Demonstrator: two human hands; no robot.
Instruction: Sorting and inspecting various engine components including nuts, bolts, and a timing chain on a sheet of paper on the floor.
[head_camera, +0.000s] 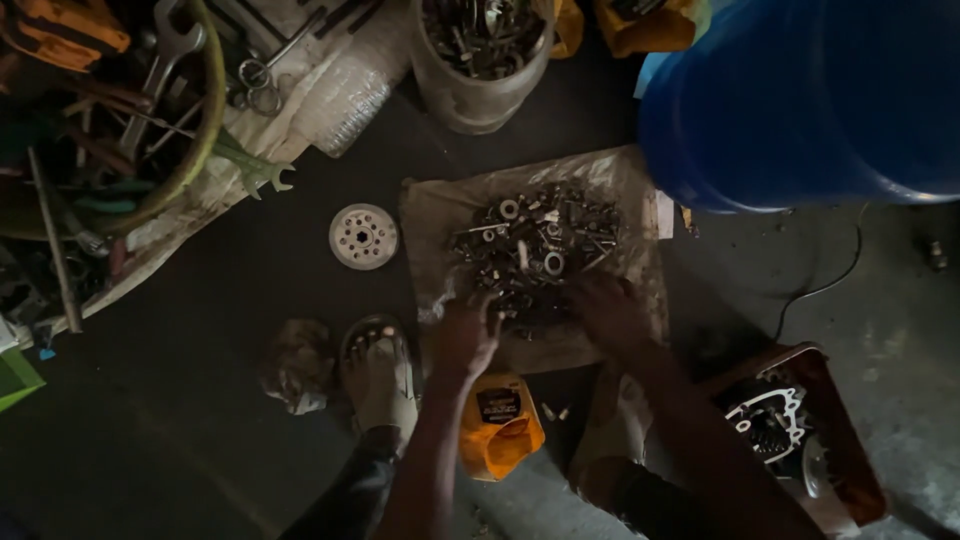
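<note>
A pile of bolts, nuts and washers (535, 240) lies on a dirty cloth sheet (440, 215) spread on the dark floor. My left hand (465, 335) rests at the near edge of the pile, fingers bent down among the small parts. My right hand (610, 310) lies beside it, fingers spread over the pile's near right side. Whether either hand holds a piece is hidden in the dim light. My two sandalled feet, the left foot (380, 375) and the right foot (615, 420), stand just below the sheet.
A big blue barrel (800, 100) stands at the upper right. A bucket of metal parts (480, 50) sits at the top. Spanners (165, 70) and tools lie on sacking at the left. A round perforated disc (363, 236), an orange container (498, 425) and an engine part (775, 425) lie nearby.
</note>
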